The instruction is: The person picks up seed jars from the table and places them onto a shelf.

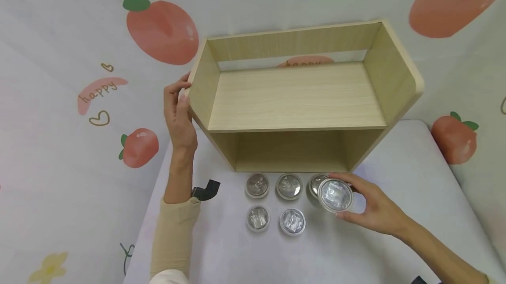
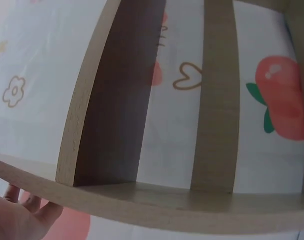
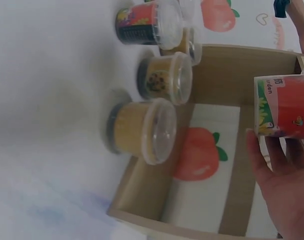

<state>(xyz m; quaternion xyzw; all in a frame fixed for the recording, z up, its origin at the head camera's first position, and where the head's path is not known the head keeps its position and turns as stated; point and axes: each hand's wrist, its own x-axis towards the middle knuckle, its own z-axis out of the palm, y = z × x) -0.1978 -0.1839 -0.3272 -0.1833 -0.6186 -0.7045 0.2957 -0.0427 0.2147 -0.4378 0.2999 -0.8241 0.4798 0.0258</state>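
Note:
My right hand (image 1: 373, 207) grips a round tub (image 1: 336, 194) with a clear lid, holding it above the table at the right end of the back row of tubs. In the right wrist view this tub (image 3: 287, 106) has a red and green label, with fingers and thumb around it. My left hand (image 1: 179, 114) touches the outer left side of a two-level wooden shelf (image 1: 296, 97); the left wrist view shows its fingers (image 2: 49, 212) against the side panel. Several lidded tubs stand before the shelf, including a back-left tub (image 1: 257, 185) and a front tub (image 1: 292, 221).
The white-covered table (image 1: 221, 249) extends in front and to both sides of the shelf. A pale curtain (image 1: 71, 152) printed with red fruit hangs behind. A black strap (image 1: 207, 191) sticks out at my left wrist.

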